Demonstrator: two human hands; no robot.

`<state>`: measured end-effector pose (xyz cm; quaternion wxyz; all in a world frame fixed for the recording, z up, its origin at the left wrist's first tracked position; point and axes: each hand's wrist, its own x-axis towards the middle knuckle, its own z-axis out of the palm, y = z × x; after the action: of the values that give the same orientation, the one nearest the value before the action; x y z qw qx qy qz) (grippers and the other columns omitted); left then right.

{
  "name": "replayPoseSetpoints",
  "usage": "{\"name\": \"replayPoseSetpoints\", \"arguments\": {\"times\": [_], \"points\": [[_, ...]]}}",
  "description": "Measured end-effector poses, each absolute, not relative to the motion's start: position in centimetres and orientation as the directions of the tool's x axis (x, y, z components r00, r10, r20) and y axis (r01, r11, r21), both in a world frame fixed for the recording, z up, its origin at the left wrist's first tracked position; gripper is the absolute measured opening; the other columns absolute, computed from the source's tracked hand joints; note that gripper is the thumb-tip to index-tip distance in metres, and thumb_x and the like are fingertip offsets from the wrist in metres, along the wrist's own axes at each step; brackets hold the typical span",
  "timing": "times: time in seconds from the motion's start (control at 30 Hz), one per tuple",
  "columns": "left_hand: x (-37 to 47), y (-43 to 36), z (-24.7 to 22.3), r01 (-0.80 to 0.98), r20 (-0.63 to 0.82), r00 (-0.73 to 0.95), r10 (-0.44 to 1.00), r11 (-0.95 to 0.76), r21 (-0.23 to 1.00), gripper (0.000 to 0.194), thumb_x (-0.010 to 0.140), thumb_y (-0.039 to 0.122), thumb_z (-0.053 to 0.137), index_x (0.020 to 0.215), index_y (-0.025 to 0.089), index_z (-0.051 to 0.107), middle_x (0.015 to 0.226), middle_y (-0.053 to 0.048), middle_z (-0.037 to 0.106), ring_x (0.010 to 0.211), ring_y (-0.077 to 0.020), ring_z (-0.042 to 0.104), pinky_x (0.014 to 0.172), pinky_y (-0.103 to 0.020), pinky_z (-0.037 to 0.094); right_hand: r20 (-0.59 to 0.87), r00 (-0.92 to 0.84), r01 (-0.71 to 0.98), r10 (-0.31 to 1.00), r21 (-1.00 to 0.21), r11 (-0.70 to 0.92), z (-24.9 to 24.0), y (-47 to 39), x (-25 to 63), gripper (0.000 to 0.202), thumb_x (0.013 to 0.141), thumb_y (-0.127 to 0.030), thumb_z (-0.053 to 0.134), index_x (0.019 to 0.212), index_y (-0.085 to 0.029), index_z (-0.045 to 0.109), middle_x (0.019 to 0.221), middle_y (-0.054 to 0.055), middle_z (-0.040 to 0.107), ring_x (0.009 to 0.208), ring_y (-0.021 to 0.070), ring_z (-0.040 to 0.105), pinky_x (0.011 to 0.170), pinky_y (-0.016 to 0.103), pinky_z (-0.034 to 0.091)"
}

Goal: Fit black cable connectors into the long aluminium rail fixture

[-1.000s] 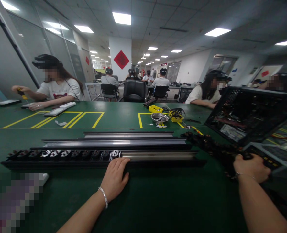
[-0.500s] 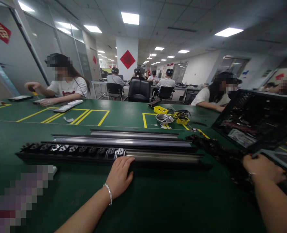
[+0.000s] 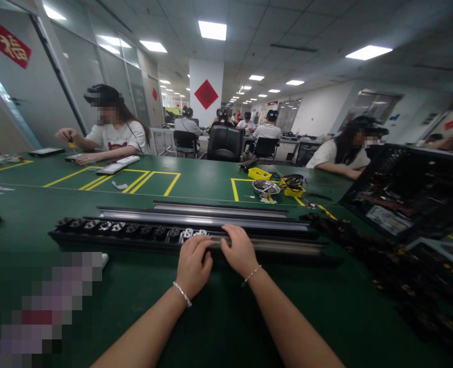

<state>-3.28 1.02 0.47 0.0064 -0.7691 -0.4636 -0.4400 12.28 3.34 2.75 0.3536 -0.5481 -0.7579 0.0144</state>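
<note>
A long black power strip housing (image 3: 107,242) lies across the green table in front of me. A row of socket modules (image 3: 145,229), mostly black, fills its left part; its right part shows a bare metal channel (image 3: 287,247). My left hand (image 3: 194,263) is closed over the housing, fingers on the last modules and thumb at the near side. Just to its right, my right hand (image 3: 239,251) hovers over or touches the bare channel with fingers bent together. Whatever those fingers hold, if anything, is hidden. Two more metal-lined rails (image 3: 195,221) lie behind, parallel to the housing.
A heap of dark parts (image 3: 379,260) spreads along the right, beside a large open black case (image 3: 406,189). Farther back stand a metal bowl (image 3: 265,188) and yellow bins (image 3: 259,174). Co-workers sit across the table, one person (image 3: 115,133) at left, another (image 3: 341,145) at right.
My right hand has moved left from the dark heap to the housing, beside my left hand. My left hand stays on the housing. The view has turned slightly left.
</note>
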Motion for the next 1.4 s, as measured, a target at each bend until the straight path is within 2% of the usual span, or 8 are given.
{"name": "replayPoseSetpoints", "arguments": {"times": [0.1, 0.17, 0.33, 0.5, 0.7, 0.93, 1.17, 1.4], "points": [[-4.3, 1.7, 0.6, 0.801, 0.746, -0.009, 0.666, -0.442, 0.404, 0.026, 0.081, 0.017, 0.046, 0.104, 0.022, 0.058, 0.111, -0.008, 0.059, 0.114, -0.0249, 0.048, 0.099, -0.049, 0.035, 0.444, -0.147, 0.794, 0.884, -0.48, 0.373, 2.7, 3.6, 8.5, 0.038, 0.079, -0.03, 0.049, 0.114, -0.018, 0.057, 0.116, 0.008, 0.061, 0.108, 0.02, 0.053, 0.096, 0.036, 0.038], [-4.9, 2.3, 0.5, 0.838, 0.743, -0.07, 0.666, -0.365, 0.406, 0.03, 0.083, 0.02, 0.045, 0.11, 0.022, 0.056, 0.119, -0.009, 0.056, 0.123, -0.0265, 0.041, 0.104, -0.052, 0.029, 0.407, -0.118, 0.812, 0.906, -0.486, 0.324, 2.9, 3.7, 7.0, 0.04, 0.079, -0.034, 0.05, 0.116, -0.019, 0.056, 0.115, 0.007, 0.062, 0.106, 0.0202, 0.054, 0.095, 0.035, 0.038], [-5.6, 3.2, 0.3, 0.885, 0.622, -0.064, 0.78, -0.244, 0.397, 0.034, 0.085, 0.02, 0.041, 0.115, 0.023, 0.056, 0.13, -0.008, 0.052, 0.131, -0.0297, 0.032, 0.106, -0.059, 0.02, 0.413, -0.072, 0.881, 0.908, -0.4, 0.252, 2.8, 3.8, 5.5, 0.034, 0.083, -0.04, 0.046, 0.111, -0.024, 0.059, 0.109, 0.006, 0.065, 0.102, 0.0219, 0.055, 0.093, 0.04, 0.033], [-5.7, 3.3, 0.4, 0.884, 0.577, -0.028, 0.816, -0.25, 0.396, 0.035, 0.086, 0.019, 0.039, 0.115, 0.024, 0.057, 0.126, -0.004, 0.057, 0.132, -0.028, 0.031, 0.107, -0.057, 0.022, 0.436, -0.036, 0.894, 0.899, -0.389, 0.224, 2.5, 3.7, 5.3, 0.029, 0.083, -0.035, 0.044, 0.103, -0.022, 0.061, 0.105, 0.007, 0.066, 0.099, 0.0216, 0.056, 0.093, 0.039, 0.031], [-5.6, 3.2, 0.4, 0.889, 0.591, -0.045, 0.805, -0.238, 0.391, 0.034, 0.086, 0.02, 0.04, 0.115, 0.023, 0.057, 0.128, -0.006, 0.054, 0.131, -0.0286, 0.031, 0.106, -0.056, 0.024, 0.428, -0.012, 0.901, 0.904, -0.387, 0.196, 2.7, 3.6, 5.3, 0.026, 0.082, -0.031, 0.044, 0.099, -0.02, 0.061, 0.099, 0.007, 0.067, 0.098, 0.0214, 0.056, 0.091, 0.037, 0.032], [-5.7, 3.3, 0.2, 0.898, 0.6, -0.035, 0.8, -0.238, 0.37, 0.033, 0.087, 0.022, 0.04, 0.115, 0.022, 0.058, 0.128, -0.007, 0.054, 0.131, -0.0293, 0.031, 0.106, -0.054, 0.025, 0.415, 0.019, 0.923, 0.909, -0.357, 0.144, 3.1, 3.8, 5.0, 0.021, 0.082, -0.038, 0.045, 0.085, -0.022, 0.058, 0.087, 0.005, 0.067, 0.088, 0.0203, 0.056, 0.084, 0.035, 0.033], [-5.6, 3.6, 0.0, 0.907, 0.623, -0.042, 0.781, -0.232, 0.353, 0.031, 0.084, 0.022, 0.045, 0.111, 0.022, 0.06, 0.124, -0.006, 0.057, 0.129, -0.0284, 0.034, 0.105, -0.049, 0.029, 0.371, 0.171, 0.927, 0.913, -0.373, -0.022, 3.0, 4.4, 4.5, 0.023, 0.077, -0.038, 0.051, 0.088, -0.019, 0.057, 0.089, 0.006, 0.067, 0.089, 0.0213, 0.056, 0.087, 0.037, 0.03], [-5.7, 3.6, 0.0, 0.905, 0.631, -0.046, 0.775, -0.235, 0.355, 0.031, 0.083, 0.021, 0.046, 0.111, 0.022, 0.06, 0.123, -0.006, 0.058, 0.128, -0.0283, 0.035, 0.103, -0.049, 0.03, 0.336, 0.17, 0.924, 0.926, -0.382, -0.03, 3.0, 4.5, 4.6, 0.023, 0.075, -0.038, 0.051, 0.087, -0.019, 0.059, 0.089, 0.007, 0.067, 0.091, 0.0216, 0.056, 0.089, 0.037, 0.028]]}}
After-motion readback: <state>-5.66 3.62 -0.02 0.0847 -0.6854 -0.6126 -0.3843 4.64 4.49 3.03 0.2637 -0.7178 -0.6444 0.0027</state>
